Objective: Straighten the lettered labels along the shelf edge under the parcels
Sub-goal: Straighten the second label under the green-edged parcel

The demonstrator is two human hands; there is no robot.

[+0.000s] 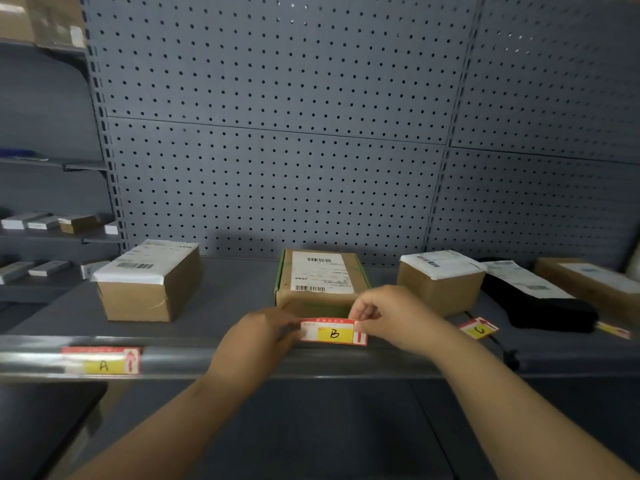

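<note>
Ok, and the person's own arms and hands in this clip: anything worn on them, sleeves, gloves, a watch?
Nothing worn shows. The left forearm and the right forearm are bare up to the wrists, no sleeve in view. The left hand and the right hand are ungloved; no watch, bracelet or ring can be seen, though the soft picture could hide a thin ring.

On the grey shelf rail (214, 356) at the near left, a red-bordered yellow paper label (104, 362) is showing a handwritten black "A". In the middle, the second red-bordered yellow label (333, 332) is showing "B". To the right, the third red-bordered yellow label (479, 329) is lying tilted and showing "C". The print on the white shipping labels (320, 271) of the parcels is too small to read.
</note>
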